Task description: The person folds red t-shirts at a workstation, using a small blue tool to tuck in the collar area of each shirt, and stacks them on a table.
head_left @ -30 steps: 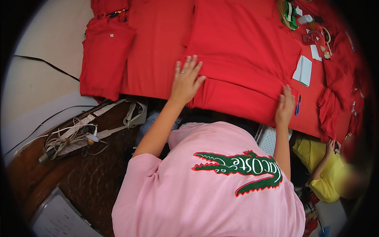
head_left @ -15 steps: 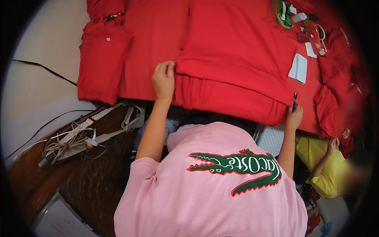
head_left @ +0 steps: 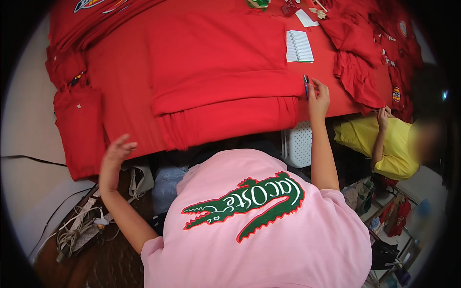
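Note:
A folded red cloth garment (head_left: 221, 53) lies on the red-covered table in front of me, its near part doubled over in a thick fold above a stack of red fabric (head_left: 230, 120). My left hand (head_left: 117, 150) is raised off the table's near edge, left of the stack, fingers spread and a little blurred; it holds nothing. To the right of the fold is my right hand (head_left: 319, 98), fingers apart and off the cloth. A dark blue pen (head_left: 306, 87) lies right beside its thumb, between hand and fold.
A spiral notebook (head_left: 299, 46) lies beyond my right hand. Red garments (head_left: 79, 132) pile at the left and more red fabric (head_left: 357, 79) at the right. There a person in a yellow shirt (head_left: 394, 144) handles cloth. Coiled cables (head_left: 77, 235) sit at lower left.
Both hands have come off the cloth: my left hand has swung out to the left with fingers opening, my right hand moved beside the pen. The view has shifted right.

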Available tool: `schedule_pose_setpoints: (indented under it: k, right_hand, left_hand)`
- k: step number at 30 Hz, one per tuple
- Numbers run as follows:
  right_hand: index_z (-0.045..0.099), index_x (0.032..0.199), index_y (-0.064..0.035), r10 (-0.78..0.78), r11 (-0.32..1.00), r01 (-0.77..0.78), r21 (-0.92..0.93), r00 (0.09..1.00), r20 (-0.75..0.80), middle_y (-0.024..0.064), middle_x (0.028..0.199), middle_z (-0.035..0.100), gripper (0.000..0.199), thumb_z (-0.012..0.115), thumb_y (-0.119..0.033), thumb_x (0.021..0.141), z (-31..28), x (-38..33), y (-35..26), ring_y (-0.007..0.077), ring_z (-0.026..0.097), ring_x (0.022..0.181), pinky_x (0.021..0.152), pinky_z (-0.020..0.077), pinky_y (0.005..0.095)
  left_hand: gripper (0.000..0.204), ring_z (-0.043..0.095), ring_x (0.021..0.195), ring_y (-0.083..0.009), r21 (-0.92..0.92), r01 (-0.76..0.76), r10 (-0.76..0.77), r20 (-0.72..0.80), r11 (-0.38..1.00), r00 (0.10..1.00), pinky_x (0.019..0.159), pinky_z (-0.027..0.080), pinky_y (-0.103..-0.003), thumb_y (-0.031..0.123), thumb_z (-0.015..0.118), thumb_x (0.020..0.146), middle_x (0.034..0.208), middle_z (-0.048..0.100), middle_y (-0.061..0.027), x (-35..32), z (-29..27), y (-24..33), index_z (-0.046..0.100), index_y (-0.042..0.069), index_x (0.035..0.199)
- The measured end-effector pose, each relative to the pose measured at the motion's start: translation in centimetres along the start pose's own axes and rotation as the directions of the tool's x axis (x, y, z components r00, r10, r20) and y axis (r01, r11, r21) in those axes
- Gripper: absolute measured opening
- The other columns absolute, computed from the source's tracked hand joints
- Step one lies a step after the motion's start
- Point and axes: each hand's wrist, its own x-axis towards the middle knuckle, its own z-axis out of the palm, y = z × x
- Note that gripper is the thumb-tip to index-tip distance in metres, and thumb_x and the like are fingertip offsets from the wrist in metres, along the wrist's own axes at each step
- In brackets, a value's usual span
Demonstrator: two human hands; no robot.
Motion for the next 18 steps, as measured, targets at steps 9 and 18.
schedule_pose_setpoints:
  k: [9, 18]
  right_hand:
    - [0.071, 0.100, -0.0070, -0.425, 0.885, 0.466, -0.018, 0.823, 0.377, 0.0089, 0.099, 0.066, 0.014, 0.072, -0.012, 0.087, 6.7, 3.0, -10.4, 0.0303, 0.062, 0.101, 0.090, 0.0505, 0.0429]
    - [0.061, 0.100, -0.0056, -0.503, 0.855, 0.513, 0.077, 0.785, 0.362, 0.0131, 0.086, 0.062, 0.010, 0.066, -0.009, 0.092, 3.1, -0.1, -13.8, 0.0340, 0.061, 0.089, 0.079, 0.0480, 0.0457]
  left_hand:
    - [0.046, 0.068, 0.108, -0.0183, 0.540, -0.177, 0.188, 0.036, 0.823, 0.982, 0.096, 0.052, -0.032, 0.016, 0.074, 0.095, 0.116, 0.071, -0.0138, 5.2, 9.7, -1.0, 0.062, -0.001, 0.135]
    - [0.040, 0.067, 0.116, -0.0200, -0.138, 0.157, -0.068, 0.501, 0.978, 0.863, 0.103, 0.050, -0.034, 0.029, 0.065, 0.104, 0.121, 0.072, -0.0110, 10.2, 24.7, -4.9, 0.064, -0.001, 0.130]
